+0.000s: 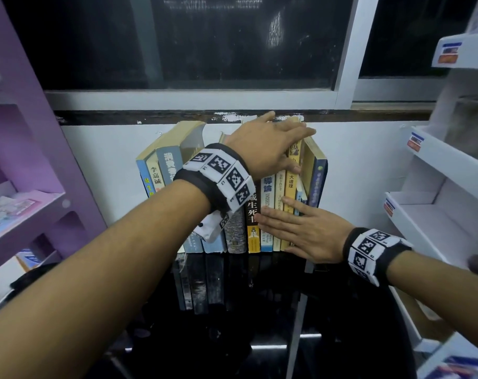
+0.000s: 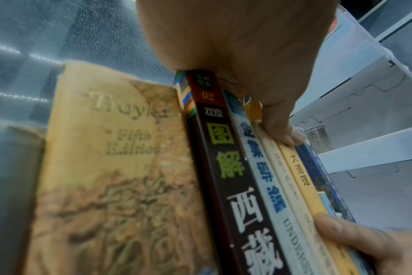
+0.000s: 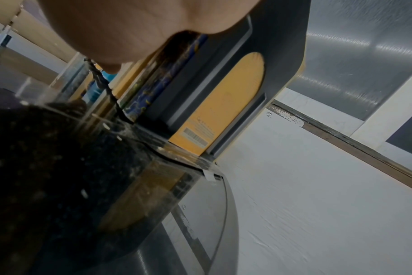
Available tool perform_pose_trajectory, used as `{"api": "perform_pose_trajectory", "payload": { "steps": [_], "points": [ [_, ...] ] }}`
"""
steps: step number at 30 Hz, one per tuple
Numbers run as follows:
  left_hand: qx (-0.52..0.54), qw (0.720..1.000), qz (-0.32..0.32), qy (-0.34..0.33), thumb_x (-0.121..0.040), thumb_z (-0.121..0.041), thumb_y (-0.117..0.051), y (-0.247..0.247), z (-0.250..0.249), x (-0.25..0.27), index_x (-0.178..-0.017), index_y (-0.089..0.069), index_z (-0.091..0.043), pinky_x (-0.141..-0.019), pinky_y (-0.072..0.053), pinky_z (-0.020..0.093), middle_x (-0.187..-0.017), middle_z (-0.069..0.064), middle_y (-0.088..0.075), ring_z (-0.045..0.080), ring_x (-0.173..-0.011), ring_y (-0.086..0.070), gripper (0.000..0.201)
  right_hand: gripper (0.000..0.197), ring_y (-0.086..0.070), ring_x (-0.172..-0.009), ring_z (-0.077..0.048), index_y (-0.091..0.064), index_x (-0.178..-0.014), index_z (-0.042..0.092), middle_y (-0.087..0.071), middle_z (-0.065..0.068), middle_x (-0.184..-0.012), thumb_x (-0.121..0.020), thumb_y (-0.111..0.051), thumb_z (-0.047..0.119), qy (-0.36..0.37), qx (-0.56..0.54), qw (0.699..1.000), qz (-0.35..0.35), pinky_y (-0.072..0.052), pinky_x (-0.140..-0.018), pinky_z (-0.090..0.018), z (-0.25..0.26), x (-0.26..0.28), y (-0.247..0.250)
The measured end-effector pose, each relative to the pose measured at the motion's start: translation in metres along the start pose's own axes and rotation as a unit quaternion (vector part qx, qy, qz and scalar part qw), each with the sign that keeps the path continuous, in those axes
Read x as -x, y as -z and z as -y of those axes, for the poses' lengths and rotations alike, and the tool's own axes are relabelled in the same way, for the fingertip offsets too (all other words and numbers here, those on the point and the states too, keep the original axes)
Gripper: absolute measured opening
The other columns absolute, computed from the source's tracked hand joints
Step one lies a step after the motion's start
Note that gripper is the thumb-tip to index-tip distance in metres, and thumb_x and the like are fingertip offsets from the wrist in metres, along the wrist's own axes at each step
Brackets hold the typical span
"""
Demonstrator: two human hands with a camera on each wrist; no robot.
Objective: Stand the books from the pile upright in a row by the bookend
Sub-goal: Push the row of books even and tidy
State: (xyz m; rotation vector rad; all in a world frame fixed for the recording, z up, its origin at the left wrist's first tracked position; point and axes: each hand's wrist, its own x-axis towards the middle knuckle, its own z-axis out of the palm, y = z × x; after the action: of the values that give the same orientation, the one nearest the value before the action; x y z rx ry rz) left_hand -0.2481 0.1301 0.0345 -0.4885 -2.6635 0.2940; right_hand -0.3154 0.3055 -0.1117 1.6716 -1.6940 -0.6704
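A row of books stands upright on the black glossy table [image 1: 259, 324] against the white wall. My left hand [image 1: 281, 149] lies across the tops of the right-hand books, fingers straight, thumb [image 2: 282, 134] pressing the spine of the yellow book [image 1: 291, 184]. My right hand [image 1: 295, 228] rests flat against the lower spines, fingers straight. A dark blue book [image 1: 318, 181] ends the row on the right. In the right wrist view the dark grey bookend [image 3: 285, 46] with an arched cut-out stands against that end. Books at the left end [image 1: 167, 165] lean to the right.
A purple shelf unit [image 1: 27, 132] stands at the left, a white display rack [image 1: 437, 173] at the right. A dark window [image 1: 205, 36] with a sill runs above the books. The table's rounded edge [image 3: 226, 195] lies just past the bookend.
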Motion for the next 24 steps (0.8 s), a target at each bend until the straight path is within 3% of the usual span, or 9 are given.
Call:
{"api": "perform_pose_trajectory", "payload": {
  "steps": [1,4,6,18,24],
  "points": [
    [-0.001,1.0,0.001,-0.003,-0.089,-0.057,-0.051,-0.001,0.0,0.0,-0.149,-0.025,-0.031,-0.116,-0.025,0.042,-0.156,-0.005,-0.03,0.022,-0.137,-0.04,0.071,0.072,0.005,-0.149,-0.022,-0.008,-0.154,0.009,0.0,-0.008,-0.162,-0.098,-0.033,0.047,-0.002,-0.003,1.0,0.0,0.004,-0.119,-0.047,0.0,0.0,-0.001],
    [0.005,1.0,-0.001,0.015,-0.089,-0.055,-0.053,0.001,-0.003,-0.001,-0.15,-0.024,-0.033,-0.092,-0.045,0.039,-0.155,-0.007,-0.033,0.023,-0.126,-0.05,0.071,0.071,0.004,-0.149,-0.021,-0.009,-0.154,0.009,0.0,-0.008,-0.162,-0.098,-0.032,0.046,-0.002,-0.007,1.0,-0.002,0.004,-0.119,-0.047,0.0,0.001,-0.003],
    [0.006,1.0,-0.004,0.019,-0.09,-0.053,-0.054,0.002,-0.005,-0.001,-0.15,-0.024,-0.032,-0.085,-0.047,0.037,-0.154,-0.007,-0.034,0.022,-0.121,-0.054,0.071,0.07,0.004,-0.149,-0.021,-0.009,-0.154,0.009,-0.001,-0.008,-0.162,-0.098,-0.031,0.046,-0.002,-0.003,1.0,-0.001,0.004,-0.119,-0.047,-0.001,0.001,-0.004],
    [-0.007,1.0,-0.01,0.011,-0.092,-0.052,-0.05,0.006,-0.008,0.003,-0.152,-0.018,-0.028,-0.077,-0.045,0.032,-0.157,-0.006,-0.027,0.023,-0.116,-0.058,0.072,0.073,0.0,-0.149,-0.022,-0.015,-0.153,0.009,-0.006,-0.008,-0.162,-0.096,-0.036,0.05,-0.006,-0.023,1.0,-0.005,0.003,-0.119,-0.047,-0.001,0.002,0.003],
    [-0.002,1.0,-0.002,0.003,-0.091,-0.055,-0.05,0.005,-0.006,0.002,-0.152,-0.018,-0.03,-0.082,-0.047,0.034,-0.158,-0.007,-0.025,0.023,-0.115,-0.058,0.073,0.074,0.001,-0.149,-0.022,-0.012,-0.153,0.009,-0.003,-0.008,-0.162,-0.096,-0.035,0.05,-0.012,-0.044,0.999,0.003,0.0,-0.119,-0.049,0.002,0.003,0.009]
  ]
}}
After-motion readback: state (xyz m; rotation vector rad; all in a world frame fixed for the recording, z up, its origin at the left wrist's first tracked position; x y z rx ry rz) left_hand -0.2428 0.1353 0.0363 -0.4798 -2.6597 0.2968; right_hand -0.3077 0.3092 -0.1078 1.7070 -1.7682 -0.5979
